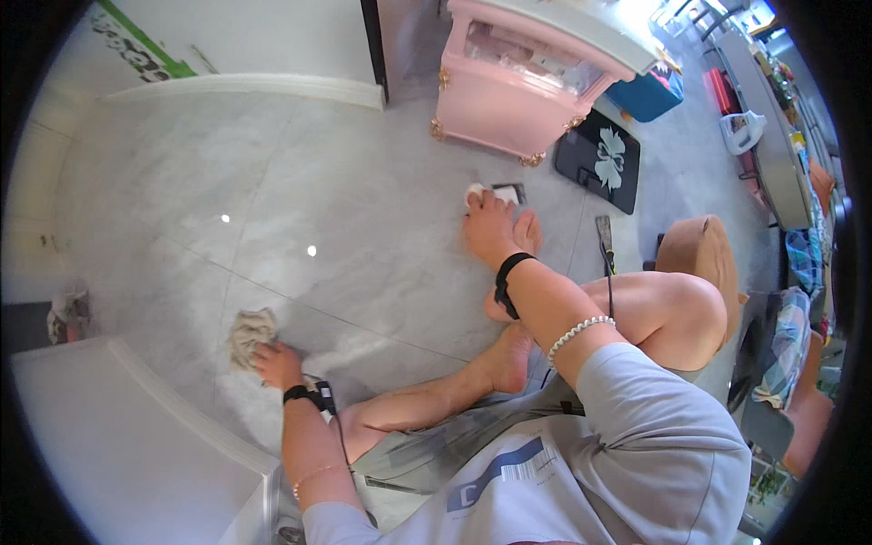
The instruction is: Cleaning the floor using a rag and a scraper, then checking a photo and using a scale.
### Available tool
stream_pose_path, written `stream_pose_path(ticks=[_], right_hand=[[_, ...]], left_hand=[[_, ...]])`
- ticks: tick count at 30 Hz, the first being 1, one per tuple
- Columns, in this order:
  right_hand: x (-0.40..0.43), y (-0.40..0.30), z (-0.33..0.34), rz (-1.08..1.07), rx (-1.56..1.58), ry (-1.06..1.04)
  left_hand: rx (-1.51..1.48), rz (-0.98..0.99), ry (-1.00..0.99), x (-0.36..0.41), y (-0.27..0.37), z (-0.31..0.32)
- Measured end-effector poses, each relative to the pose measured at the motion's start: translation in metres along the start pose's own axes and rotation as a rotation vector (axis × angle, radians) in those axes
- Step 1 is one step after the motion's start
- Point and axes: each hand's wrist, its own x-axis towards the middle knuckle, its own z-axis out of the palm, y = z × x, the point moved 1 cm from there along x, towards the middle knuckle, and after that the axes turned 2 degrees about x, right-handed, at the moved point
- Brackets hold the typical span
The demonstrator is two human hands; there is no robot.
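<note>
At the left, my left hand (279, 366) presses a crumpled beige cloth (251, 335) against the grey tiled floor (354, 272), its fingers bunched into the fabric. My right hand (489, 225) reaches forward to the floor beside my bare foot (528, 231). Its fingers lie over a small white item (505, 195) with a dark flat piece (521, 191) beside it; blur and the fingers hide whether it is gripped. A scraper (604, 242) with a black and yellow handle lies to the right of that hand.
Ahead stands a pink cabinet (511, 102) with gold feet. A black glass scale (603, 160) lies beside it, and a blue bin (647, 95) is behind. A round brown stool (698, 252) stands at my right knee. White baseboard (191, 402) borders the floor at lower left.
</note>
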Motion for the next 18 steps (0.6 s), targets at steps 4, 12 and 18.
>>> stream_pose_path(ticks=[4, 12, 18], right_hand=[[0.027, -0.004, -0.060, 0.224, 0.274, -0.155], [0.124, 0.211, -0.092, 1.125, 1.671, 0.514], [0.145, 0.166, -0.105, 0.613, 2.107, 0.114]], left_hand=[[-0.059, 0.015, -0.105, -0.031, -0.011, -0.051], [-0.281, 0.224, 0.151, -0.089, 0.059, -0.082], [-0.910, 0.801, -0.141, -0.115, 0.183, -0.116]])
